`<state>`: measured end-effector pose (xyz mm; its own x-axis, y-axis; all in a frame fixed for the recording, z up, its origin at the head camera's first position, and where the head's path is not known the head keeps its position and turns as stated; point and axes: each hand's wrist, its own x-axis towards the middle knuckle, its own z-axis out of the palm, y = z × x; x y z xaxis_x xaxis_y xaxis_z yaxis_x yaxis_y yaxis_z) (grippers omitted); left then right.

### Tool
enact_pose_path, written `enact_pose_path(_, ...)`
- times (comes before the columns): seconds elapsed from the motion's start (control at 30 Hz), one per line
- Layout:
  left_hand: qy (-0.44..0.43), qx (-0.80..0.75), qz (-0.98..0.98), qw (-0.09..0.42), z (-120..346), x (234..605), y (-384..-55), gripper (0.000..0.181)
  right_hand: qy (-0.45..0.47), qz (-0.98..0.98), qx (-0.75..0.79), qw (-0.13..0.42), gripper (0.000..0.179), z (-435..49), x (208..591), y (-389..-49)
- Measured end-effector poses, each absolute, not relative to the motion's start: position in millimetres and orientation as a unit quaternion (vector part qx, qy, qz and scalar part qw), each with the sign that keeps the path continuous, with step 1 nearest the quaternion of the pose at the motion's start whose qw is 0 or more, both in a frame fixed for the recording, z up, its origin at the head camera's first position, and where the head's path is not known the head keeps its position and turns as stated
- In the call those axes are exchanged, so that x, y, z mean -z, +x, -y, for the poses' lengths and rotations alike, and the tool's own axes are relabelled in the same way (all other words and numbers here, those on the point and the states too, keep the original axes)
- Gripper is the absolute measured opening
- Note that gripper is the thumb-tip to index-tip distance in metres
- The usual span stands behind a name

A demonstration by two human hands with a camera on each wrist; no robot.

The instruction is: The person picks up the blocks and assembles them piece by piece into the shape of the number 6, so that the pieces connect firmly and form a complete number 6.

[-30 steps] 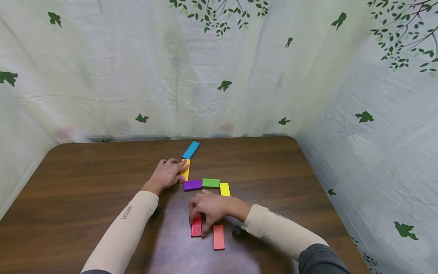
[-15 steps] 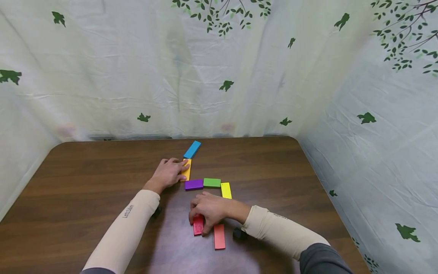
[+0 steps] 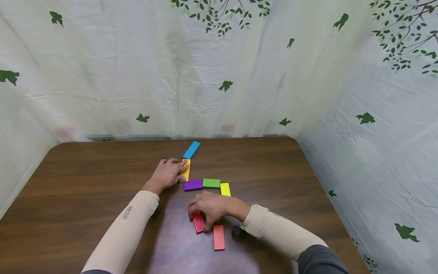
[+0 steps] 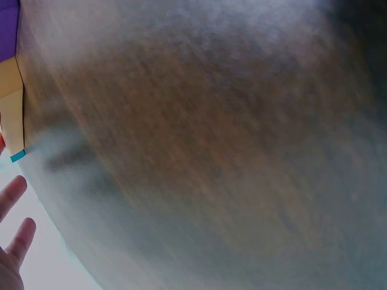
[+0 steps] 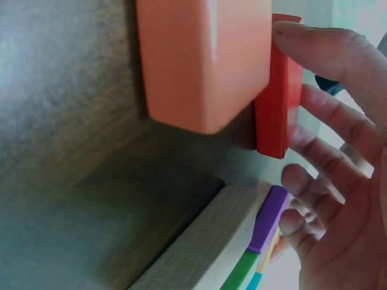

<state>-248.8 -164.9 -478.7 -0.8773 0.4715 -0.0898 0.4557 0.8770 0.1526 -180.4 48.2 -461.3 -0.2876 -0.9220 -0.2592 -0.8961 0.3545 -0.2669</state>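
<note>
My right hand (image 3: 210, 205) pinches a red block (image 3: 198, 223) lying on the table, the thumb on one long side and fingers on the other. The right wrist view shows the thumb (image 5: 317, 45) against the near side of this block. Just right of it lies a salmon block (image 3: 219, 238), apart from the hand. Farther up, fingers of my left hand (image 3: 165, 174) rest on an orange-yellow block (image 3: 185, 173). Only spread fingertips of that hand show in the left wrist view. A blue block (image 3: 191, 150) stands end to end with the orange-yellow one.
A purple block (image 3: 193, 185) and a green block (image 3: 211, 183) run sideways below the orange-yellow one. A bright yellow block (image 3: 224, 189) continues at their right, partly hidden by the right hand. White curtains (image 3: 205, 95) hang behind the brown table (image 3: 102, 182).
The red block has shifted slightly away from me and turned, its near end swinging right towards the salmon block. My left hand stays on the orange-yellow block.
</note>
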Motion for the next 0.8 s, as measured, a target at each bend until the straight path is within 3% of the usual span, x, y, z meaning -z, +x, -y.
enact_pose_path(0.23, 0.245, -0.062, -0.966, 0.06, 166.0, 478.6, -247.9, 0.056, -0.558, -0.809, 0.038, 0.182, 0.063, -50.1, 460.4, -180.4)
enact_pose_path(0.53, 0.248, -0.065, -0.965, 0.055, 166.1, 476.4, -247.5, 0.056, -0.535, -0.829, 0.033, 0.158, 0.06, -51.5, 464.2, -175.8)
enact_pose_path(0.8, 0.246, -0.062, -0.966, 0.057, 166.0, 478.1, -248.4, 0.056, -0.552, -0.815, 0.046, 0.171, 0.059, -51.4, 466.9, -181.3)
